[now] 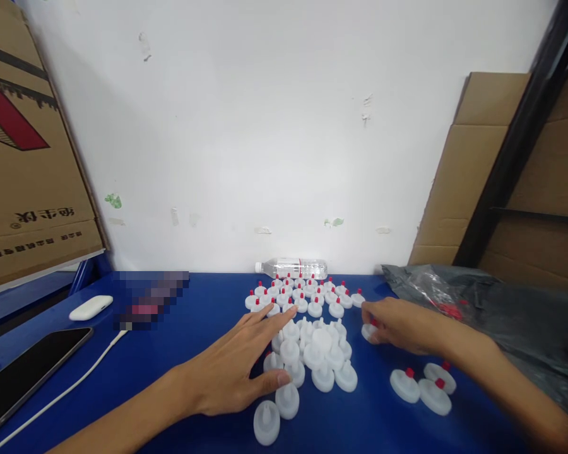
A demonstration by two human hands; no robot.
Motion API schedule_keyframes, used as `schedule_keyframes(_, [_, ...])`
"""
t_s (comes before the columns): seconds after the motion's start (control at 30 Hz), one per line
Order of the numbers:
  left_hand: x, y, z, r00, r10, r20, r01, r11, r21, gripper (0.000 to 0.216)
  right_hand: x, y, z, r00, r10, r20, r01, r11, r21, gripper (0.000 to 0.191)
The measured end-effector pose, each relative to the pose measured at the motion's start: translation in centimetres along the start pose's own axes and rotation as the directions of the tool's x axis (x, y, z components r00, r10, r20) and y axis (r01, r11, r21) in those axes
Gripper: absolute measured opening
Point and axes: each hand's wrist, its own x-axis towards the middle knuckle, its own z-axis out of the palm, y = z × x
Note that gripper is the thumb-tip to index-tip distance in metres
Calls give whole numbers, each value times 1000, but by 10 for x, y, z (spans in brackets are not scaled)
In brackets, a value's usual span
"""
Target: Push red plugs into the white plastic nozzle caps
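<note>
My left hand (239, 362) lies with fingers spread at the left side of a heap of white nozzle lids (322, 343), its thumb beside the nearer ones. These lids are round discs with a pointed spout, mostly bare. Behind the heap stand several red-tipped nozzle lids (315, 307), upright and close together, near my left fingertips. To the right, my right hand (390, 325) pinches a white nozzle lid (368, 331) by its red tip, low at the table. My fingers partly hide that lid. Three more red-tipped lids (404, 385) sit near my right forearm.
A clear bottle (296, 268) lies against the wall. At left are a phone (33, 378), a white earbud case (91, 308), a white cable (71, 392) and a cardboard box (33, 157). A dark plastic bag (515, 315) with small red pieces covers the right side of the blue table (194, 328).
</note>
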Motion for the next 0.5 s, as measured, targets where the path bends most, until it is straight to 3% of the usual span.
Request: schedule_keyframes(0.5, [2, -5, 2, 999, 24, -48, -23, 999, 34, 70, -3, -1, 1, 997, -65, -47, 65, 998, -1, 8])
